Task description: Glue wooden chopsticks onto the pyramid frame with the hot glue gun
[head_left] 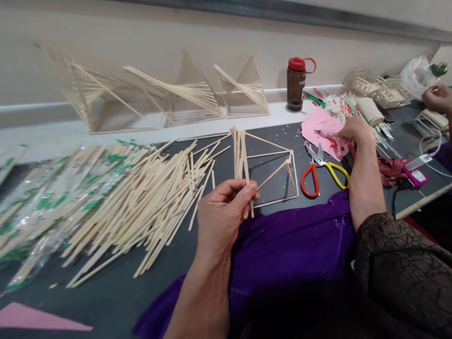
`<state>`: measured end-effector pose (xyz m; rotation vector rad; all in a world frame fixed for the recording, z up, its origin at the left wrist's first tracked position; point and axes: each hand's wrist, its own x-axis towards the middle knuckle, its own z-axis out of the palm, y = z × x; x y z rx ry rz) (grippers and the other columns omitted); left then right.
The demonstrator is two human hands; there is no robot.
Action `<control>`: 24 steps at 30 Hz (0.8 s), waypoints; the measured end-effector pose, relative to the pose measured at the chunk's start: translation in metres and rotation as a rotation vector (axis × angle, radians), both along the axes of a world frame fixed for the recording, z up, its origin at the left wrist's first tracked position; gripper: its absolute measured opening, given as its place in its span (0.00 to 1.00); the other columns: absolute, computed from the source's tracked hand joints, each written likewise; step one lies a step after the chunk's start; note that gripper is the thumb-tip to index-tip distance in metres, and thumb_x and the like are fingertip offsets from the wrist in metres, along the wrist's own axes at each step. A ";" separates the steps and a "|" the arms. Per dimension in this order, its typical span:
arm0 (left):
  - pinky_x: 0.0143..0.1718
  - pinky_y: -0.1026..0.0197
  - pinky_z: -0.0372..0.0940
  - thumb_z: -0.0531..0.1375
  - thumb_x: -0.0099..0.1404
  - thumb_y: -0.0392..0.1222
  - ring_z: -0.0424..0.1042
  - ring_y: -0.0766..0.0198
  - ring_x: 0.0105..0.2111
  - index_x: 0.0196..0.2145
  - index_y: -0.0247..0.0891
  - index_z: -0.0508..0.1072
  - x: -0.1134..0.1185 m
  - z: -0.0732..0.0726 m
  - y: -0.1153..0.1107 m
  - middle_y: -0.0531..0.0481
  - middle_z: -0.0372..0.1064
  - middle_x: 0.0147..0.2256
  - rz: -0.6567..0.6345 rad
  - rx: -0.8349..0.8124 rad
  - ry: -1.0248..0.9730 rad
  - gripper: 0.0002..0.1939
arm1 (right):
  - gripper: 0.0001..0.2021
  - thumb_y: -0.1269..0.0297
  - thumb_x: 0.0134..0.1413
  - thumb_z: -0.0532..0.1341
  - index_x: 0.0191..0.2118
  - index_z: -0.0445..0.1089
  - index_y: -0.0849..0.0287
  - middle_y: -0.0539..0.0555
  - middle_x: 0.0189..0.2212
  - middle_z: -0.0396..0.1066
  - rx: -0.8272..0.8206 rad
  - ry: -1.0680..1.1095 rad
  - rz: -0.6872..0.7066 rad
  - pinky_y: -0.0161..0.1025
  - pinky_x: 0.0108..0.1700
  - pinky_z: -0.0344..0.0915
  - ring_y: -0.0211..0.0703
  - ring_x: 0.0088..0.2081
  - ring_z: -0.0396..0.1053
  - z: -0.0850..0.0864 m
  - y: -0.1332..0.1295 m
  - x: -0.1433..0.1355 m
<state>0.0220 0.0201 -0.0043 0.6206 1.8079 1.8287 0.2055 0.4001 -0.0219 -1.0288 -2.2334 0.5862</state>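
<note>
My left hand (229,202) pinches a thin wooden stick (246,162) between thumb and fingers, against one side of a stick frame (275,153) on the dark tabletop. Several sticks stand close together at that side; whether the pinched one is joined to them I cannot tell. Farther right, my right hand (356,132) is closed around what looks like a small glue gun (330,135), with a metal tip and an orange part, over a pink sheet (312,121). Between the hands lie opened scissors (319,162) with one red and one yellow handle.
Loose sticks (141,202) and plastic-wrapped bundles (45,197) cover the left side. Twisted stick structures (190,99) line the wall beside a red-lidded bottle (295,87). Purple cloth (293,240) lies over my lap. At far right is another person's hand (438,98).
</note>
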 end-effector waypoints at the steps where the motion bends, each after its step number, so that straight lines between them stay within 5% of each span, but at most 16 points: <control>1: 0.12 0.68 0.48 0.67 0.51 0.43 0.55 0.75 0.11 0.27 0.38 0.76 0.000 0.000 0.000 0.53 0.72 0.19 0.000 0.003 0.000 0.07 | 0.25 0.57 0.53 0.62 0.10 0.64 0.63 0.45 0.06 0.57 -0.135 -0.153 -0.012 0.27 0.20 0.49 0.18 0.11 0.55 0.004 -0.005 0.000; 4: 0.12 0.67 0.48 0.67 0.51 0.42 0.55 0.75 0.12 0.28 0.38 0.77 0.002 0.002 -0.001 0.53 0.72 0.20 -0.004 0.004 -0.001 0.07 | 0.18 0.61 0.44 0.72 0.14 0.67 0.61 0.49 0.08 0.64 -0.343 -0.521 -0.108 0.28 0.21 0.58 0.28 0.14 0.63 0.018 -0.018 -0.007; 10: 0.12 0.67 0.48 0.68 0.52 0.42 0.55 0.75 0.12 0.28 0.38 0.77 0.003 0.002 -0.001 0.53 0.72 0.19 -0.012 0.001 -0.013 0.06 | 0.13 0.57 0.44 0.73 0.25 0.75 0.62 0.61 0.22 0.75 -0.397 -0.698 -0.262 0.39 0.28 0.68 0.47 0.26 0.74 0.029 -0.027 -0.018; 24: 0.12 0.68 0.47 0.68 0.51 0.44 0.55 0.76 0.11 0.28 0.37 0.76 0.002 -0.003 0.001 0.54 0.72 0.19 0.017 0.066 -0.021 0.09 | 0.11 0.66 0.43 0.74 0.25 0.73 0.67 0.57 0.16 0.71 -0.529 -0.657 -0.245 0.34 0.21 0.65 0.40 0.19 0.69 0.033 -0.034 -0.007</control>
